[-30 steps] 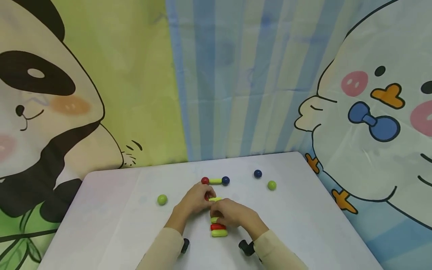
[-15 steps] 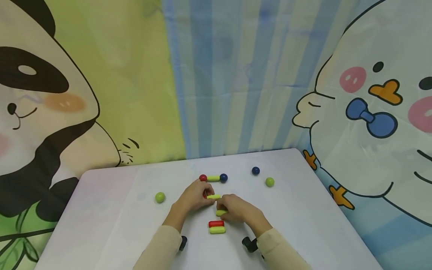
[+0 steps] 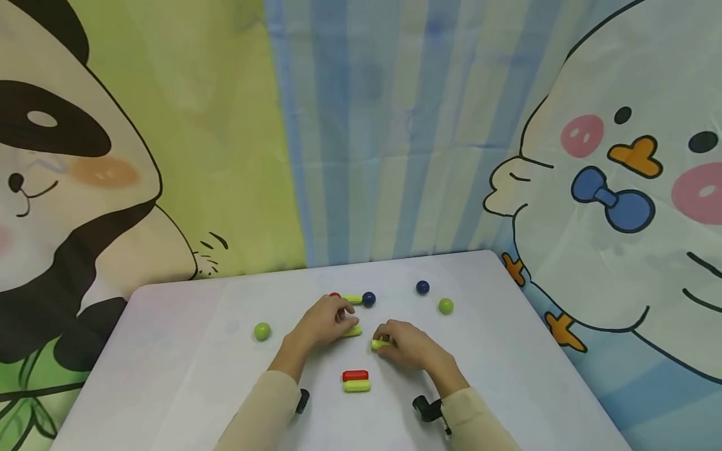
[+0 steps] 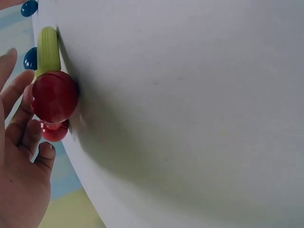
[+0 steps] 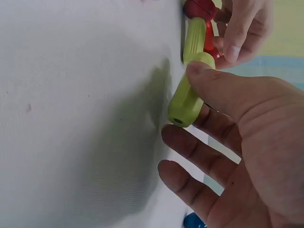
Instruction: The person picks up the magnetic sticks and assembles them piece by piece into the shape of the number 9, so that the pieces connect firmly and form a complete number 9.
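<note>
Pinching green stick [image 5: 186, 103] — right hand [image 3: 408, 344], seemingly

Playroom-like corner, building unclear, cartoon panda [image 3: 79, 210] and white chick [image 3: 598, 263] on creased backdrop [image 3: 361, 188], white table [image 3: 169, 376]

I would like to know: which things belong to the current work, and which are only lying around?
Apparently in use:
first green stick, pinched by the right hand
second green stick, red ball at its end, by the left hand

Apparently lying around:
red stick and third green stick, side by side
blue ball
left green ball, right green ball
bar with ball ends
</note>
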A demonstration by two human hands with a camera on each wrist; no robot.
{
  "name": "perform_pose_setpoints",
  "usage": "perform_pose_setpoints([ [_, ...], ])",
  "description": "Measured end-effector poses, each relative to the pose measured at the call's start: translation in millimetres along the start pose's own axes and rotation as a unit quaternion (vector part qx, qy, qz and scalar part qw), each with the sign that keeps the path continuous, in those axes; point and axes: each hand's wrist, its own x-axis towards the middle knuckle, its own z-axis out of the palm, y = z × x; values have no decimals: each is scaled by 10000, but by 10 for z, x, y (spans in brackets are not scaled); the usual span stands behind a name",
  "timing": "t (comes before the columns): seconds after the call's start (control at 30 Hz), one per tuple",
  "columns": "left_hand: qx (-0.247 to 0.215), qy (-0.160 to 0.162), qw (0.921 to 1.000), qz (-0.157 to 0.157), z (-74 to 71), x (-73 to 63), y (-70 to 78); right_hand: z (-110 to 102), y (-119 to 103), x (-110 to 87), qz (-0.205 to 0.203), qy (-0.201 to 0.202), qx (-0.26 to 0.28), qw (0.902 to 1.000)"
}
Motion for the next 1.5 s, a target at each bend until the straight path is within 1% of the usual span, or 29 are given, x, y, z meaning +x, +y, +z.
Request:
perform_pose_setpoints([
  [0.13, 331, 528, 9980, -65, -42, 36, 12, -8, 25, 47, -109, 183, 103, 9997],
  [0.2, 441, 795, 9959, 9, -47, 82, 24, -9, 42, 58, -60, 315, 154, 9994],
  [0.27, 442, 1026, 9936, 138, -35, 136, 42, -11, 63, 44, 63, 433, 252, 9987],
  [0.33, 352, 1166, 9923, 234, -14, 187, 61, -6, 93, 20, 195, 524, 347, 9978],
  [0.43, 308, 1279, 9910, 249, 26, 241, 77, 18, 138, -14, 288, 626, 541, 9962],
  [0.5, 332, 1264, 9913, 137, 51, 255, 72, 52, 162, -23, 306, 644, 637, 9954],
  [0.63, 359, 1134, 9927, -223, 90, 234, 24, 128, 166, -26, 258, 623, 768, 9948],
  [0.73, 341, 999, 9938, -355, 107, 224, -20, 144, 140, -25, 216, 675, 750, 9947],
  [0.93, 32, 708, 9963, -481, 105, 288, -32, 100, 116, -26, 298, 812, 759, 9934],
  [1.07, -128, 517, 9977, -423, 92, 338, -47, 93, 128, -8, 428, 879, 857, 9915],
  [1.13, -178, 514, 9977, -406, 90, 352, -69, 106, 130, 13, 426, 877, 950, 9907],
  [1.33, -348, 514, 9957, -682, 102, 345, -164, 193, 119, 70, 313, 760, 1179, 9896],
  [1.5, -446, 464, 9961, -608, 119, 366, -178, 222, 122, 59, 413, 865, 1225, 9878],
])
